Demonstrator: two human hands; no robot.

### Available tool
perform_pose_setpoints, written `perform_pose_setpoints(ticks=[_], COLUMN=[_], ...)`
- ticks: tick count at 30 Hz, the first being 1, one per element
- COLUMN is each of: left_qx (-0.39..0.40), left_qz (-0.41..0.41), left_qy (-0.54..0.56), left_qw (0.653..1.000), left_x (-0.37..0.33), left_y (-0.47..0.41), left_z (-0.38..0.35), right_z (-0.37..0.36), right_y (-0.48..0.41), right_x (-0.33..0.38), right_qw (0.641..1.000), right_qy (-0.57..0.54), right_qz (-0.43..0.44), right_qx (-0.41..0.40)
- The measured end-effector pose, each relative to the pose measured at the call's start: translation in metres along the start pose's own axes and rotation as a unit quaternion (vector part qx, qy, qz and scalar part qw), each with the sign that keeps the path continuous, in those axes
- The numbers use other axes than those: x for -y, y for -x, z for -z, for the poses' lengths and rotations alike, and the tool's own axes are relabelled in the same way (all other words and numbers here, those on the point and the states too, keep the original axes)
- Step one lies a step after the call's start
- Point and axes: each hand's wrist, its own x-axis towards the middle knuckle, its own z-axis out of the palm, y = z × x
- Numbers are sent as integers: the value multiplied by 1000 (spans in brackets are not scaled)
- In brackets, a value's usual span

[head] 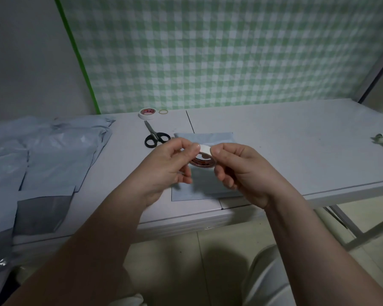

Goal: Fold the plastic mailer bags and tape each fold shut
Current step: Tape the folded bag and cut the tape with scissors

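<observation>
Counter [296, 140]: open surface across the right half. Scissors [156, 136], spare tape roll [147, 113] and rubber band [163, 111] lie near the far edge. Unfolded mailers [53, 151] are heaped at the left end.

Mailer bag [205, 138]: pale blue, folded flat, near the front edge.

Left hand [164, 164], right hand [241, 171]: above the bag, both grips closed on a tape roll [202, 161], thumbs pinching its white free end.
</observation>
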Motion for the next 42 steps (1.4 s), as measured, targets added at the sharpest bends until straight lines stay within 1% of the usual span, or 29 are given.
perform_pose_setpoints(ticks=[2,5,8,9,11,13,15,17,20,22,24,26,29,34,37,39,42], left_qx=[15,38,62,68,57,36,23,16,9,1,-9,-12,-6,21,-30,-68,-79], left_qz=[12,33,61,71,78,51,25,19,31,41,49,55,67,89,94,99,106], left_qy=[70,198,267,264,209,150,111,94,127,176,206,220,235,192,185,200,219], left_qw=[997,979,960,960,973,987,993,995,991,983,977,974,970,977,978,972,967], left_x=[0,1,2,2,3,3,2,1,-1,-1,-2,-3,-5,-3,-2,-1,0], left_y=[1,0,0,0,0,0,0,0,1,1,2,2,3,3,1,-1,-2], left_z=[-3,-7,-9,-9,-10,-10,-10,-11,-13,-14,-15,-16,-17,-16,-16,-15,-15], right_z=[1,2,3,2,2,2,2,2,3,5,5,4,2,-4,-6,-7,-7], right_y=[0,0,2,2,1,0,-1,-2,-2,-2,-3,-4,-5,-5,-5,-4,-2], right_x=[2,4,3,3,3,2,2,2,0,-2,-5,-7,-8,-5,-4,-4,-5], right_qw=[1000,999,998,997,997,999,999,998,993,991,992,993,995,993,993,994,996], right_qy=[-13,-33,-51,-57,-62,-45,-27,-51,-114,-119,-106,-96,-85,-104,-102,-96,-74], right_qz=[-5,-15,-13,-11,-9,-16,-23,-21,-11,0,17,31,46,43,26,23,34], right_qx=[10,24,39,41,34,12,-8,-2,40,62,66,58,26,-42,-58,-50,-30])
